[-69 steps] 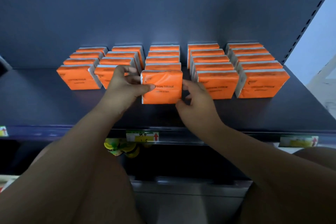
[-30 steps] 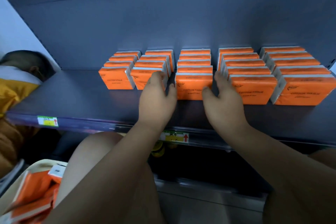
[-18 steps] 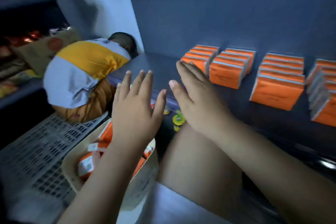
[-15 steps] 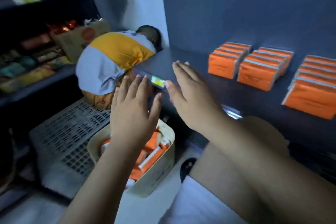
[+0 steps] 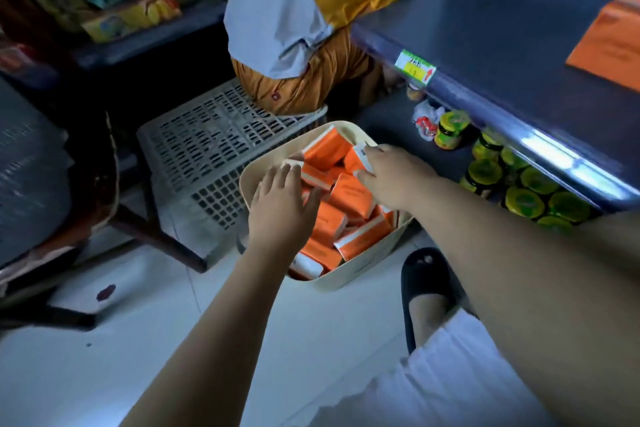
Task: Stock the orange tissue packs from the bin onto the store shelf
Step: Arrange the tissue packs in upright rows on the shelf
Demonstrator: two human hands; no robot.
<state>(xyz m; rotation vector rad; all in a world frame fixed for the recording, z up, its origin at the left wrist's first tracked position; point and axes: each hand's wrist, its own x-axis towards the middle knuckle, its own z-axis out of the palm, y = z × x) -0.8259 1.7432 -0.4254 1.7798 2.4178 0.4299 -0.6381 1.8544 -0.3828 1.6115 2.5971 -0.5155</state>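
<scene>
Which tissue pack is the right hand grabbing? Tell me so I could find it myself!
Look at the cream bin on the white floor, beside the grey crate. At its far corner the right hand pinches one orange tissue pack. Unlike the packs lying flat around it, this one is tipped up, showing its white end.

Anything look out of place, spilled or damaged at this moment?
Nothing is spilled or visibly damaged. The orange tissue packs lie jumbled at mixed angles inside the cream bin, as loose stock would. A dark reddish spot marks the white floor tile left of the bin; it is too small to identify.
</scene>
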